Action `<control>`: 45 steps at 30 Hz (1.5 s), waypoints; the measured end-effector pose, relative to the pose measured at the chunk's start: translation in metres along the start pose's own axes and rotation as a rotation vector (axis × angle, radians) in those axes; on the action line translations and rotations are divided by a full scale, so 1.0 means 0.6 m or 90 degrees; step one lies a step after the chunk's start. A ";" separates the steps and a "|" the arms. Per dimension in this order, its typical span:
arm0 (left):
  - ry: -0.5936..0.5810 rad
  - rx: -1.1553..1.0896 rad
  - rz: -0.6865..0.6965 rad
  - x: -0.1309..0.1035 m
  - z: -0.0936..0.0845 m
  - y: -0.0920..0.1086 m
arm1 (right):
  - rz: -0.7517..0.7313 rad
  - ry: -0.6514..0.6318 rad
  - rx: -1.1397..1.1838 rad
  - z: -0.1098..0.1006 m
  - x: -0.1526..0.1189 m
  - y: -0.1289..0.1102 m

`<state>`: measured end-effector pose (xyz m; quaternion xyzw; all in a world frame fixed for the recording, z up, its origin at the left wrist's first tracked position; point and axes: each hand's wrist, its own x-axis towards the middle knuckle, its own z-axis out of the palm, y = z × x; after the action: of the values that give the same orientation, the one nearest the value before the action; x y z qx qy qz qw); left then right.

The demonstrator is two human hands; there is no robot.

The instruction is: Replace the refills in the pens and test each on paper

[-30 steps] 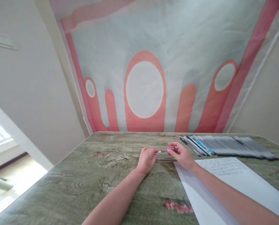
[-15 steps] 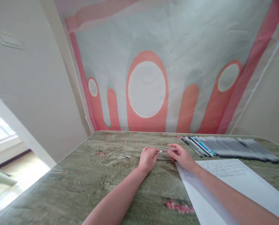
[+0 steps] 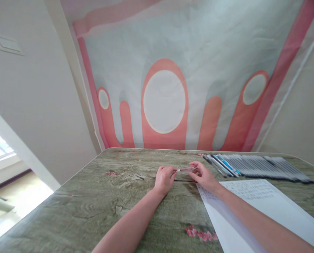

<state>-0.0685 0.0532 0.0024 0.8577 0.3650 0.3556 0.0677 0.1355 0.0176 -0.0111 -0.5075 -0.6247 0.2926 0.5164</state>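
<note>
Above the middle of the table, my left hand (image 3: pixel 164 180) pinches one end of a thin, partly clear pen (image 3: pixel 183 169) with a white band. My right hand (image 3: pixel 202 175) is at the pen's other end, its thumb and forefinger around the tip. Below the pen, a thin dark stick (image 3: pixel 185 181) lies on the table between the hands. Under my right forearm is a white sheet (image 3: pixel 254 211) with rows of handwriting along its top.
Several pens and clear refills (image 3: pixel 265 167) lie side by side at the back right of the wood-patterned table (image 3: pixel 88 200). A wall with a pink and grey covering (image 3: pixel 199 52) rises behind the table.
The fingers of my right hand have opened slightly around the pen, and more of the pen shows between the hands. The view has shifted very slightly.
</note>
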 end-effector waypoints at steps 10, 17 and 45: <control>-0.001 -0.006 0.023 -0.001 0.004 -0.003 | -0.013 -0.009 -0.046 -0.003 0.002 0.000; -0.001 -0.012 0.037 0.000 0.002 -0.001 | -0.014 -0.054 -0.113 -0.005 0.000 0.001; 0.015 -0.036 0.055 0.002 0.002 -0.001 | -0.057 -0.053 -0.130 -0.006 -0.003 -0.010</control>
<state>-0.0676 0.0548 0.0017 0.8661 0.3184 0.3783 0.0726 0.1367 0.0136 -0.0053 -0.5164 -0.6942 0.2252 0.4481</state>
